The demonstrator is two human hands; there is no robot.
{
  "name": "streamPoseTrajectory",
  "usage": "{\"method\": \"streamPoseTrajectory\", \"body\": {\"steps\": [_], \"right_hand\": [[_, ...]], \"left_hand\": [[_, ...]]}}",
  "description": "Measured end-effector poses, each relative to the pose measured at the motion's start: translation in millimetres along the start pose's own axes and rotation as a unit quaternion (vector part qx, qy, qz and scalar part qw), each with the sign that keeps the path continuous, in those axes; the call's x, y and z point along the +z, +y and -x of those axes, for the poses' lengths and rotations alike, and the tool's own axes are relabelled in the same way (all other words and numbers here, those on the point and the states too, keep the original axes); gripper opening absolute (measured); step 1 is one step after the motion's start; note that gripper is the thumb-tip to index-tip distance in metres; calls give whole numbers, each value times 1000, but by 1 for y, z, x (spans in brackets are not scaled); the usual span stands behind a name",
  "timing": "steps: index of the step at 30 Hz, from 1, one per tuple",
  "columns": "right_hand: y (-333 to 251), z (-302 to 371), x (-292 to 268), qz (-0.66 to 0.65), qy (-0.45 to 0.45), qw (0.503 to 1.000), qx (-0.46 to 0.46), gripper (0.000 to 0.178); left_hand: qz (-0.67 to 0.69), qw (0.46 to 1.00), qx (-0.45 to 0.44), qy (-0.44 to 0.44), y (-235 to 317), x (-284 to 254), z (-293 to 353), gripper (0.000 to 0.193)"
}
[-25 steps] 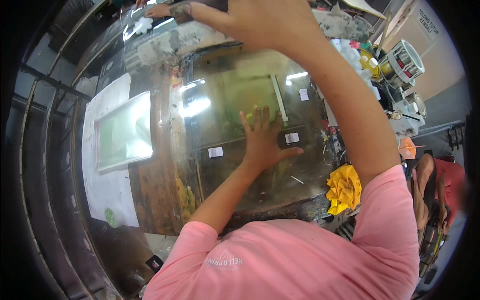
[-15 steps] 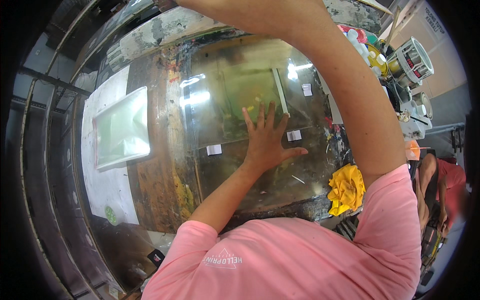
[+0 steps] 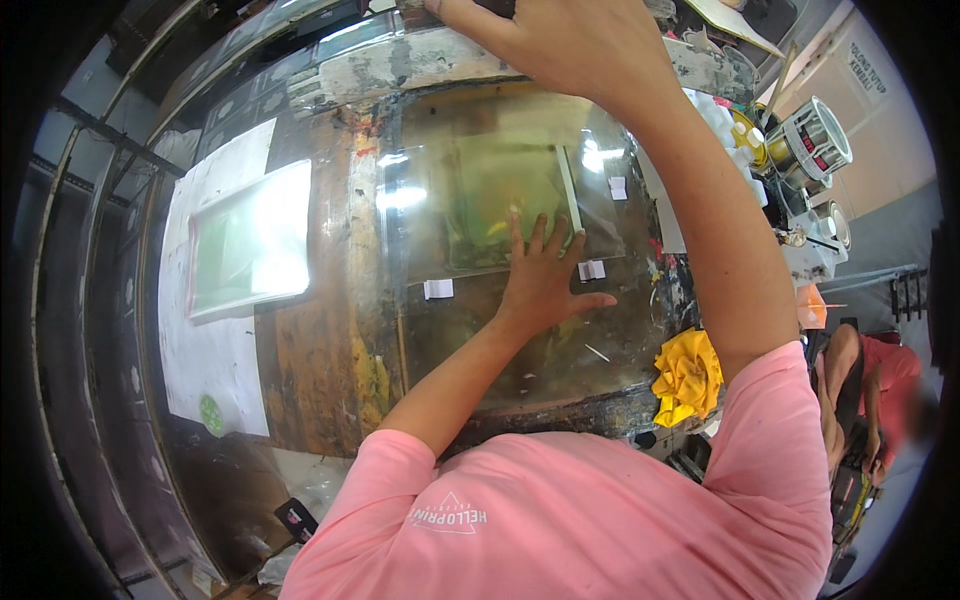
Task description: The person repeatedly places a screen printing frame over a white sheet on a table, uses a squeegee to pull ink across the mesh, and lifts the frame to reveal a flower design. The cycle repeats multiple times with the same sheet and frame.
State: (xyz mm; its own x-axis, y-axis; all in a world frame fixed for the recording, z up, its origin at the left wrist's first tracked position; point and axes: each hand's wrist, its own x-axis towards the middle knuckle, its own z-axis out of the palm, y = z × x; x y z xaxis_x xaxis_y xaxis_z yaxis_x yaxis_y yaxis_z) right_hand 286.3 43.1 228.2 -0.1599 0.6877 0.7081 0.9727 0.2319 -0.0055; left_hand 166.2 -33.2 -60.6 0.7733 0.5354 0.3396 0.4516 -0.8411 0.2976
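Note:
My left hand lies flat with fingers spread on a clear, shiny plastic sheet at the middle of the worktable. Beneath its fingertips a greenish-yellow rectangle shows through, with a pale narrow strip along its right side. Small white tabs sit around the sheet's edges, one just right of my left hand. My right arm reaches across to the far side, where my right hand is over a worn, paint-flaked board. The picture's top edge cuts off most of its fingers, so any grip there is hidden.
On white paper at the left lies a stack of clear plastic sheets. A crumpled yellow cloth sits at the near right corner. Cans and bottles crowd the right side. Metal racks stand left; another person sits far right.
The view has shifted slightly, showing more of the far side. My left hand stays flat on the sheet. More of my right hand shows at the top edge.

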Motion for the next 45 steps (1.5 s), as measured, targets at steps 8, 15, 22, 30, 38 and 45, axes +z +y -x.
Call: {"method": "streamPoseTrajectory", "body": {"steps": [8,15,22,30,38,45], "right_hand": [[-5,-2,-6,1,-32,999,20,56],[-2,0,-4,-3,-15,1000,11,57],[1,-2,1,1,-17,1000,18,58],[-3,-2,-5,1,-51,998,38,59],[-2,-1,-2,12,-42,999,24,57],[-2,-1,-4,13,-53,998,30,58]], "left_hand": [[-1,1000,1,1,-2,3,2,116],[-30,999,-20,-3,-1,6,-2,123],[-20,999,-39,-3,1,3,-3,130],[-9,998,-59,-4,2,3,-5,136],[9,999,-53,1,2,1,-5,134],[-11,999,-37,-7,2,0,-3,131]]}}
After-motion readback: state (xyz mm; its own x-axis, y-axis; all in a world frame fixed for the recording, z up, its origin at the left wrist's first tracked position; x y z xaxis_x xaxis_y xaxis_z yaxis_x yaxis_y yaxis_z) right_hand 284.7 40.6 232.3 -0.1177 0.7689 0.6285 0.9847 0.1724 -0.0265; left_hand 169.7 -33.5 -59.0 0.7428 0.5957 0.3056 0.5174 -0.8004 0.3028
